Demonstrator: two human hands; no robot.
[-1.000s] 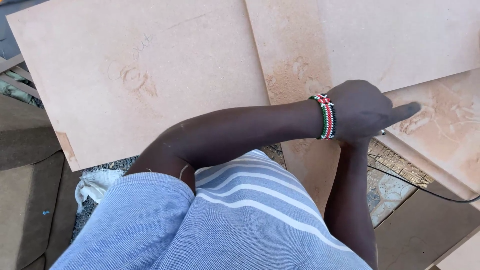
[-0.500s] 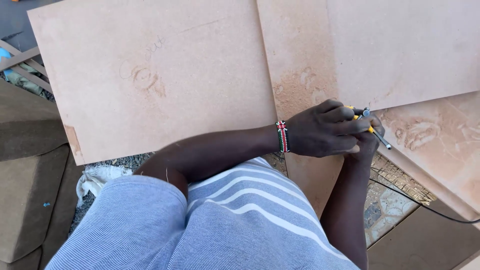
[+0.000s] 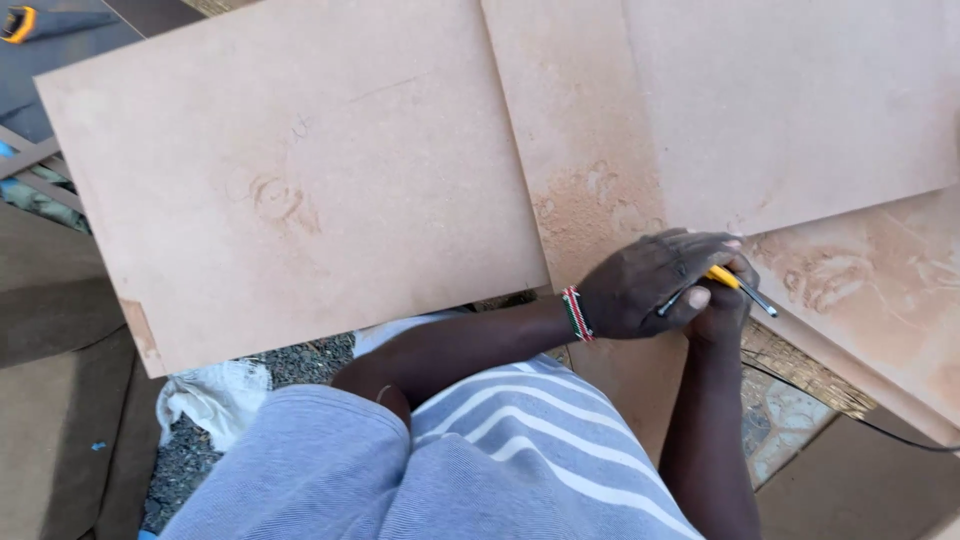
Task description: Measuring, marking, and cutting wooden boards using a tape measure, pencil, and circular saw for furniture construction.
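Observation:
My left hand (image 3: 640, 285), with a beaded bracelet at the wrist, reaches across my body and curls over a thin yellow-handled tool (image 3: 735, 284) with a dark tip. My right hand (image 3: 722, 312) comes up from below and grips the same tool; it is mostly hidden under the left hand. Both hands rest at the near edge of a narrow brown fibreboard strip (image 3: 570, 150). A large brown board (image 3: 300, 180) lies to the left. Another board (image 3: 780, 110) overlaps the strip on the right, and a dusty one (image 3: 880, 290) lies beside the hands.
A yellow and black tool (image 3: 18, 22) lies at the top left corner. A white cloth (image 3: 215, 395) sits on gravel (image 3: 290, 365) below the large board. A black cable (image 3: 860, 420) runs over a patterned floor (image 3: 790, 410) at the lower right.
My left hand pointed at the right board, then drew back left and closed over the tool held by my right hand. The view has shifted slightly.

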